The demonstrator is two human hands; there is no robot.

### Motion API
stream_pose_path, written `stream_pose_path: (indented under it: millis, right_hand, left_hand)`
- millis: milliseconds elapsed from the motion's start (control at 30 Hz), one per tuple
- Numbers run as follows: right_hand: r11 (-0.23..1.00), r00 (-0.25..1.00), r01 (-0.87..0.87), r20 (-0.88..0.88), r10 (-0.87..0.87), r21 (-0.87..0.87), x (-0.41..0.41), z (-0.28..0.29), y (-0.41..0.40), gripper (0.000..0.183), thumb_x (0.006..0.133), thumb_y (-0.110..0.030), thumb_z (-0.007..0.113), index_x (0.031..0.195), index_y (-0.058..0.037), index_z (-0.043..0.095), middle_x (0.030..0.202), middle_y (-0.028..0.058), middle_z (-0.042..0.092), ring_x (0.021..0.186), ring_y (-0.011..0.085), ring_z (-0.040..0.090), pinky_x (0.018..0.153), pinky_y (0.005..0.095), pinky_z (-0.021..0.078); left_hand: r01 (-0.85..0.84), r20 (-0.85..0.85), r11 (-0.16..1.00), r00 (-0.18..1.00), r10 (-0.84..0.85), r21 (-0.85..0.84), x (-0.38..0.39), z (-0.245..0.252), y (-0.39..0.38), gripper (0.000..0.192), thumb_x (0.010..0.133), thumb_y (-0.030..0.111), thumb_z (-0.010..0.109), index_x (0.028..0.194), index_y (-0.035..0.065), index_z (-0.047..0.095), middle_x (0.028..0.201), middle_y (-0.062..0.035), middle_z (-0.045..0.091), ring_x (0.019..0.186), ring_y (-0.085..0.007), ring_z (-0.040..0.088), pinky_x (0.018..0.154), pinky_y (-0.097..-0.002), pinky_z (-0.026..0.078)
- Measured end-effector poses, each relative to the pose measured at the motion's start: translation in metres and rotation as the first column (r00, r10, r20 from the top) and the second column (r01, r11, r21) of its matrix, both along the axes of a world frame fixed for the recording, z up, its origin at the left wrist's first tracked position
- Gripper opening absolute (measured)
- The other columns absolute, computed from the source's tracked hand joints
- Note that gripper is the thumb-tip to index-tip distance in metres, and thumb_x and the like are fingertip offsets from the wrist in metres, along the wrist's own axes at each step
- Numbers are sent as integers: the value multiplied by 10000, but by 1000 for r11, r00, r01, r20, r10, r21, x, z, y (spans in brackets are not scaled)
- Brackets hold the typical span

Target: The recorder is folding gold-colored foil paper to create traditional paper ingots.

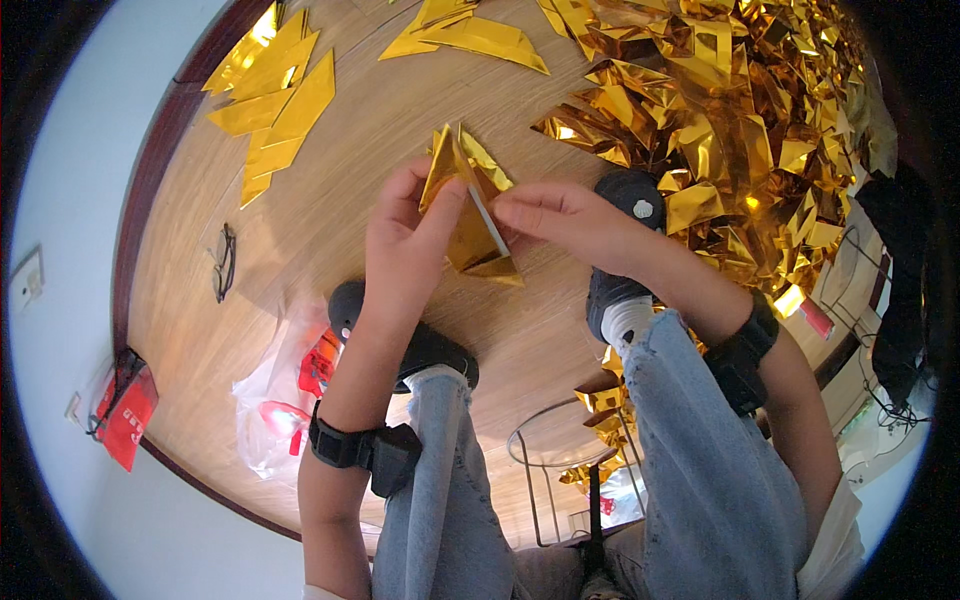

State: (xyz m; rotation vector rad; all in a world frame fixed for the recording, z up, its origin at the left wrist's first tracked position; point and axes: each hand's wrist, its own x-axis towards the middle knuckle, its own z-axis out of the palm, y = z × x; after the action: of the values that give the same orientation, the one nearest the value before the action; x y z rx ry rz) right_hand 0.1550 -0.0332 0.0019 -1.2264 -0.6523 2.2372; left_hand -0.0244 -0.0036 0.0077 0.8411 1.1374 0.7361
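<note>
Above the wooden floor, a partly folded sheet of gold foil paper [480, 232] is between my two hands. My left hand [412, 225] pinches its left side, thumb in front and fingers behind. On the other side, my right hand [559, 217] has its fingertips pressed together at the paper's right edge. A pale edge runs down the fold near the right fingers. Two pointed flaps stand up at the top. The fingers behind the paper are partly hidden.
A large heap of folded gold foil pieces [720, 127] spreads at the right. Flat folded pieces lie at upper left [289, 112] and top centre [472, 37]. Eyeglasses [224, 262] and a clear plastic bag [270, 397] rest on the floor. A metal wire stand [525, 457] is below.
</note>
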Motion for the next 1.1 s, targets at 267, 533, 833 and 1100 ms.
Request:
stream_pose_path:
  millis: [267,533,833,1100]
  right_hand:
    - [992,995,48,-81,-58,-115,0,6,-2,294,919,-287,520,1065,-38,573,872,24,626,688,85,593,557,191,452]
    - [991,997,69,27,-66,-118,-4,-9,-11,323,939,-299,474,1060,-17,577,847,24,621,712,88,596,596,200,475]
    - [980,986,80,-131,-105,-184,-9,-5,-14,319,947,-228,455,1123,28,529,1007,96,605,859,163,620,792,261,524]
    - [980,996,78,-37,-86,-181,-6,-9,-14,273,909,-225,536,1028,11,602,865,39,633,762,105,598,668,234,496]
  left_hand:
    - [71,53,988,996,-65,-138,1,0,-2,265,866,84,582,1104,7,495,995,-40,578,893,-102,550,787,-238,444]
    - [230,139,957,968,-207,-177,-2,0,-15,335,826,66,612,1127,-9,487,1022,-56,586,903,-130,580,774,-266,481]
    - [240,4,960,970,-242,-145,0,-7,-18,277,831,131,627,1055,-8,540,935,-36,612,752,-105,588,666,-238,485]
    - [74,90,940,995,-46,-333,3,-16,-16,269,901,139,533,1130,8,482,1008,-49,582,874,-102,561,741,-251,467]
